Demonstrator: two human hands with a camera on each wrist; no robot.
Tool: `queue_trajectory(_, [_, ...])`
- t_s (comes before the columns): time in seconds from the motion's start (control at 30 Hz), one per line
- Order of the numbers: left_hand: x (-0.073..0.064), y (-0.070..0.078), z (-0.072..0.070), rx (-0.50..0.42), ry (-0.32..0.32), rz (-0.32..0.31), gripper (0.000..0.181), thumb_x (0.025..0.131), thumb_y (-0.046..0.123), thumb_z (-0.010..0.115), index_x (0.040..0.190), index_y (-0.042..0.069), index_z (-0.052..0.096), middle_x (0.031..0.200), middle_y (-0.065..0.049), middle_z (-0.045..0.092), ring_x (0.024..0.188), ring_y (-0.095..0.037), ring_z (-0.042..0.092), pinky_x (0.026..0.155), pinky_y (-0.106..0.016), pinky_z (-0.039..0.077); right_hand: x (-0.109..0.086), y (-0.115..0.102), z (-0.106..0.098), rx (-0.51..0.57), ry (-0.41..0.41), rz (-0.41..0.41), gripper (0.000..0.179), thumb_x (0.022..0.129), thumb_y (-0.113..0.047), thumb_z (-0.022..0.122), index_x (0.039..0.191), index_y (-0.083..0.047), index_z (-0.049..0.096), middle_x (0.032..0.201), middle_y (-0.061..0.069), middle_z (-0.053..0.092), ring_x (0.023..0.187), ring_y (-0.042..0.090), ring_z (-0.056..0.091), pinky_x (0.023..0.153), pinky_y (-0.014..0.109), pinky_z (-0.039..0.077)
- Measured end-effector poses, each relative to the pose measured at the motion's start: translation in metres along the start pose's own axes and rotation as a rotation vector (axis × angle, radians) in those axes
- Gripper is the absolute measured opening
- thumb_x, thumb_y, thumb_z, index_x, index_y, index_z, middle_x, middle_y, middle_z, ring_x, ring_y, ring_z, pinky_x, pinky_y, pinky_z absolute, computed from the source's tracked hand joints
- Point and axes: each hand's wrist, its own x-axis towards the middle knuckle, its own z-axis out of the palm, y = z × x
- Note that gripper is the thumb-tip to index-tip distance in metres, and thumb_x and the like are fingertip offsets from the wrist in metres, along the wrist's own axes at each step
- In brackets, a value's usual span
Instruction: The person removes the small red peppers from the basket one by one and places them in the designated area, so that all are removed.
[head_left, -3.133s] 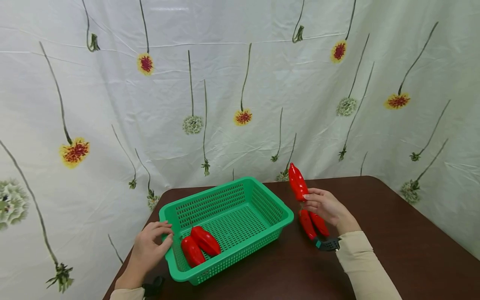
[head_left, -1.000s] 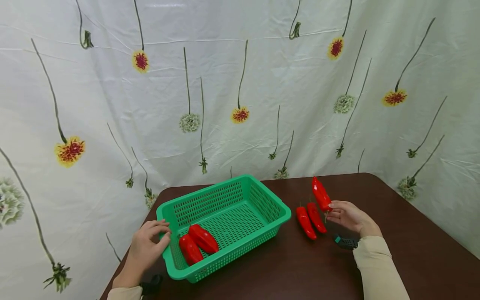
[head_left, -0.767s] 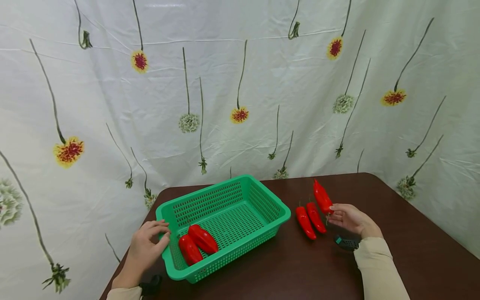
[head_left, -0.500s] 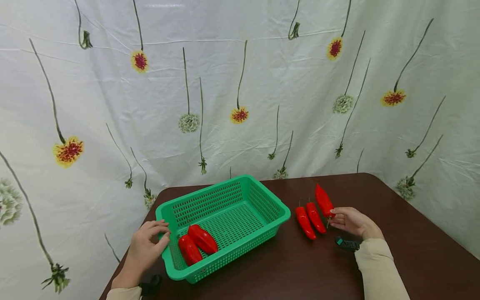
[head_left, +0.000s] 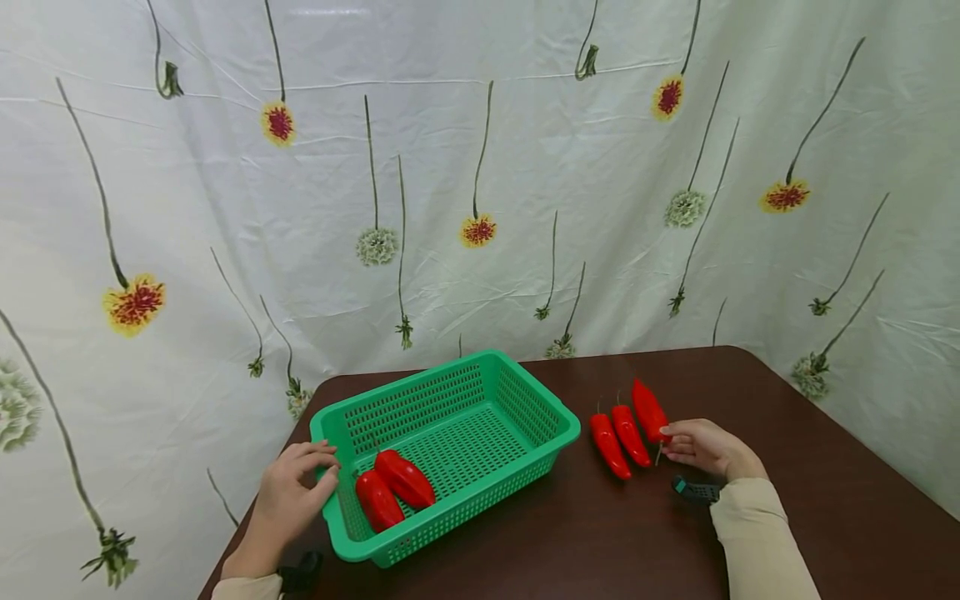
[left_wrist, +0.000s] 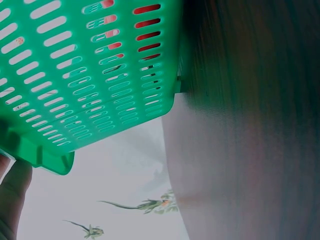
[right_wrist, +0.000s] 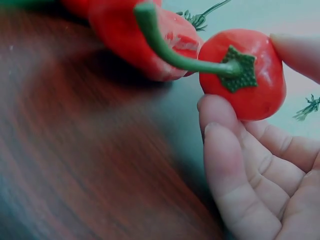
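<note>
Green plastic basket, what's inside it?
Inside the green plastic basket with slotted walls lie one glossy red, elongated pepper and a second red pepper, side by side at the end near the left hand. The floor beneath them is covered; anything there can't be seen.

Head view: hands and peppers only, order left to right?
Left hand → left pepper in the green basket → right basket pepper → left loose pepper → right loose pepper → held pepper → right hand.

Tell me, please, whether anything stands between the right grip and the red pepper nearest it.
Nothing visible does: the right grip pinches that pepper near its stem; two neighbouring peppers lie to its left.
</note>
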Motion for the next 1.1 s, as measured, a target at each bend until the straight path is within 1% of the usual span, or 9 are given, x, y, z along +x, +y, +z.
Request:
queue_trajectory(0.17, [-0.0004,-0.0001,0.0000,0.010,-0.003,-0.001,0.020,0.073,-0.009,0.071,0.074,0.010,0.075,0.093,-0.007,0.075,0.096,-0.013,0.063,0.089,0.001,0.035,-0.0014,0.0019,-0.0003,0.004,0.017,0.004,0.015,0.098,-0.018,0.058,0.099,-0.007,0.068,0.088,-0.003,0.071,0.085,0.013,0.069,0.081,0.025,0.058])
queue_trajectory(0.27, [-0.0005,0.0000,0.0002,0.011,-0.003,-0.001,0.021,0.072,-0.010,0.071,0.074,0.011,0.074,0.093,-0.007,0.075,0.097,-0.013,0.063,0.090,0.001,0.034,-0.0022,0.0023,-0.0011,-0.004,0.014,-0.001,0.016,0.099,-0.017,0.057,0.098,-0.007,0.070,0.089,-0.002,0.071,0.086,0.014,0.069,0.081,0.026,0.058])
queue_trajectory(0.43, [-0.0004,0.0007,0.0000,0.008,-0.002,0.000,0.019,0.072,-0.010,0.071,0.074,0.009,0.075,0.093,-0.007,0.075,0.097,-0.008,0.062,0.090,0.001,0.034,-0.0045,0.0016,-0.0016,-0.028,0.018,0.002,0.018,0.098,-0.016,0.058,0.096,-0.006,0.072,0.090,-0.002,0.071,0.085,0.014,0.070,0.082,0.027,0.059])
queue_trajectory(0.7, [0.0008,0.0004,-0.0003,0.005,-0.001,0.008,0.017,0.072,-0.010,0.071,0.074,0.007,0.074,0.092,-0.008,0.075,0.099,0.004,0.058,0.089,0.001,0.034,-0.0029,-0.0002,-0.0008,-0.063,0.012,-0.006,0.018,0.098,-0.014,0.059,0.101,0.000,0.070,0.090,-0.001,0.072,0.080,0.012,0.070,0.082,0.028,0.060])
queue_trajectory(0.9, [0.0012,0.0000,-0.0003,0.001,-0.001,0.013,0.018,0.072,-0.010,0.070,0.074,0.007,0.074,0.092,-0.008,0.075,0.098,0.001,0.059,0.089,0.001,0.035,-0.0010,-0.0015,0.0004,-0.100,0.037,0.009,0.020,0.096,-0.016,0.061,0.101,0.002,0.069,0.087,-0.001,0.070,0.078,0.013,0.070,0.081,0.029,0.060])
queue_trajectory(1.1, [0.0007,-0.0009,0.0002,0.003,-0.001,0.011,0.018,0.072,-0.010,0.071,0.074,0.007,0.075,0.092,-0.008,0.075,0.100,0.005,0.057,0.090,0.001,0.034,-0.0021,-0.0024,0.0016,-0.140,0.041,0.026,0.019,0.095,-0.017,0.063,0.098,0.001,0.066,0.083,-0.002,0.068,0.076,0.013,0.069,0.079,0.028,0.060])
